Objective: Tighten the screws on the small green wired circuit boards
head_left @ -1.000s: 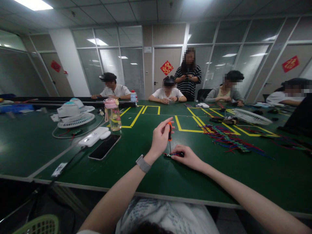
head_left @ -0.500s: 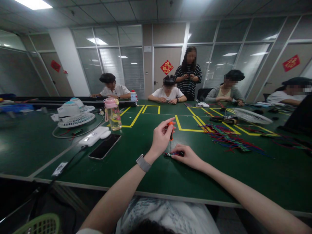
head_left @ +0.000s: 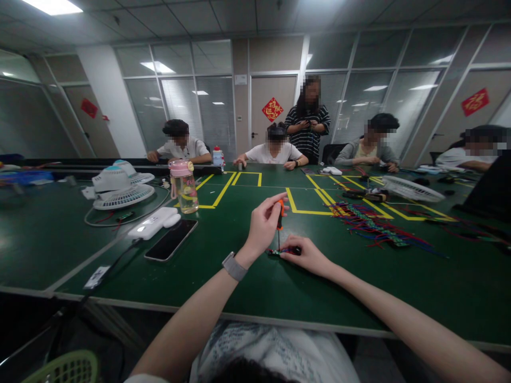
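My left hand [head_left: 261, 226] is closed round the orange handle of a small screwdriver [head_left: 280, 215], held upright with its thin shaft pointing down. The tip meets a small dark part with coloured wires [head_left: 284, 251] lying on the green table [head_left: 247, 287]. My right hand [head_left: 307, 256] pinches that part against the table top. A grey watch sits on my left wrist.
A black phone [head_left: 171, 240] and a white power bank [head_left: 154, 223] lie to the left, with a pink-capped bottle [head_left: 183, 186] and white desk fans [head_left: 120, 189] behind. A heap of coloured wires [head_left: 375, 226] lies to the right. Several people sit or stand along the far edge.
My hands keep their places; the left fingers shift slightly on the screwdriver handle. A person seated across the table has stretched a hand out onto it.
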`<state>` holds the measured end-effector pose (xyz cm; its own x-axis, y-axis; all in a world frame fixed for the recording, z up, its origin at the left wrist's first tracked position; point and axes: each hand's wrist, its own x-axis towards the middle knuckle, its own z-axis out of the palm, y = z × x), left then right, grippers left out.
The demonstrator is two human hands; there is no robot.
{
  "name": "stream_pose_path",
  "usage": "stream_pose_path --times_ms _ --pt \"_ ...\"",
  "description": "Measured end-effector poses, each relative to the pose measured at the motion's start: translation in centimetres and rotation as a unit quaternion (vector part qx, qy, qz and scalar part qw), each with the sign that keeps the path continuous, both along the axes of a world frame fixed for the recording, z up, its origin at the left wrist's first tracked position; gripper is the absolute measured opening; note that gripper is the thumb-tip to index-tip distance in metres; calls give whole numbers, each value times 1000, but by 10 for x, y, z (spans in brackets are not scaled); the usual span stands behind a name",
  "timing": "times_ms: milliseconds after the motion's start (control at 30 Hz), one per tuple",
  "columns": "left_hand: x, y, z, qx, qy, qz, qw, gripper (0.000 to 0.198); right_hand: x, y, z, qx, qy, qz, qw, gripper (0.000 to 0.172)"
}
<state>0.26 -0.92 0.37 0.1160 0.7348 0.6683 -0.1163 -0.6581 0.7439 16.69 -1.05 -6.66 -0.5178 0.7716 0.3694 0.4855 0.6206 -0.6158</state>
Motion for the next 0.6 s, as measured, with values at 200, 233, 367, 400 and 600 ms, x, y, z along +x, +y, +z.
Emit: stream_pose_path --times_ms 200,233,367,400,600 --pt "-2 -2 1 43 50 101 993 19 -1 0 -1 -1 0 0 1000 18" --pt "-2 -1 1 42 50 103 993 20 0 0 -1 -2 0 -1 1000 18" --pt "-1 0 -1 12 18 29 999 32 0 1 -1 -4 -1 -3 1000 19" --pt "0 0 -1 3 8 8 1000 33 0 1 -1 -3 0 -3 1000 18" --pt "-1 -2 0 37 40 100 993 22 0 0 -1 -2 3 -2 1000 17"
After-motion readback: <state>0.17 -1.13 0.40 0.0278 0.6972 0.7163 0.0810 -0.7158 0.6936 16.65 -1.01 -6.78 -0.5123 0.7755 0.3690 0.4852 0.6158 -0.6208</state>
